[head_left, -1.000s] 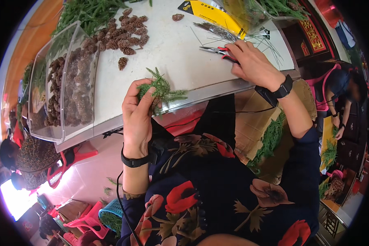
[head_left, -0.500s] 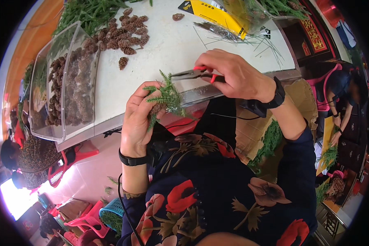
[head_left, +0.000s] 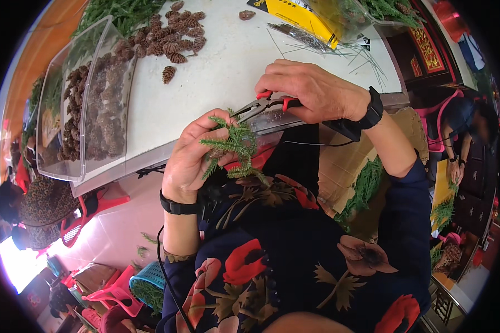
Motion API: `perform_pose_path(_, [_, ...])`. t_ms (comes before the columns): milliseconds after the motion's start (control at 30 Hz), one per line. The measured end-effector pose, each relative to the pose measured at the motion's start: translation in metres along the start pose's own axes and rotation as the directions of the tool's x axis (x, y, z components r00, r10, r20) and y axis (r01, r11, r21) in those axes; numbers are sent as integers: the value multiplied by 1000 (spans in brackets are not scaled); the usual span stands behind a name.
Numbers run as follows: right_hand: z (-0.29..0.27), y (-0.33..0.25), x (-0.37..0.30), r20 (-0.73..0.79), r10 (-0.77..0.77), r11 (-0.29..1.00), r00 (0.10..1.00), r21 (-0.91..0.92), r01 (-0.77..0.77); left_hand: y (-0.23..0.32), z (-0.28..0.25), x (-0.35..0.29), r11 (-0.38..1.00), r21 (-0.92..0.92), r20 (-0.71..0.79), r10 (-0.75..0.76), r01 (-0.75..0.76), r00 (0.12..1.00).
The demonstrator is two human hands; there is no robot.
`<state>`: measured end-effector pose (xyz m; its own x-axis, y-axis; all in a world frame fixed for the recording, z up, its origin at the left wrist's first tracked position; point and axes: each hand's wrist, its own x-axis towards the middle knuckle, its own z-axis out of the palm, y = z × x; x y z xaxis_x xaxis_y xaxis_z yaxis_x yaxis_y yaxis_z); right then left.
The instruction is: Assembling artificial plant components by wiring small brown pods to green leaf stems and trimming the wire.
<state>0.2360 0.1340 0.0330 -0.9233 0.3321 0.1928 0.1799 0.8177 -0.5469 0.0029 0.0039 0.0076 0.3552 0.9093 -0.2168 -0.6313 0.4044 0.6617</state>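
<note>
My left hand [head_left: 188,158] is closed round a green pine sprig [head_left: 238,145] at the table's near edge, its fingers partly covered by the needles. Something brownish sits among the stems by the fingers, too hidden to make out. My right hand [head_left: 314,91] grips long-nose pliers [head_left: 254,110] with red handles. The pliers' jaws are parted and reach left to the top of the sprig, where needles hide the tips. A pile of small brown pine cones [head_left: 175,38] lies beyond my hands, with a single pine cone [head_left: 168,74] nearer.
A clear plastic box [head_left: 89,111] of pine cones stands on the white table [head_left: 205,72] at the left. Thin green wires [head_left: 366,61] and a yellow package [head_left: 303,19] lie at the back right. A cardboard box [head_left: 339,166] with greenery is below; people work at the sides.
The pliers have tilted and moved down to the sprig's top, their jaws now apart. My left hand has turned the sprig slightly rightward.
</note>
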Motion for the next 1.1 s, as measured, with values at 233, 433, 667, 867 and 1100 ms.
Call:
perform_pose_path(233, [6, 6, 6, 45, -58, 995, 997, 79, 54, 1, 5, 0, 999, 11, -54, -42, 43, 998])
perform_pose_path(433, [10, 3, 5, 81, 34, 990, 996, 135, -44, 1, 9, 1, 997, -10, -94, -74, 74, 993])
perform_pose_path(667, [17, -31, 1, 180, 472, 879, 863, -26, -476, -10, 18, 9, 632, 775, -367, 424, 19, 828])
perform_pose_path(867, [19, -33, 0, 43, 461, 886, 887, -87, -456, -12, 17, 9, 812, 573, -413, 404, -112, 816])
perform_pose_path(1100, [22, -18, -3, -96, 253, 964, 963, -55, -259, -7, 17, 7, 939, 324, -408, 248, -115, 879])
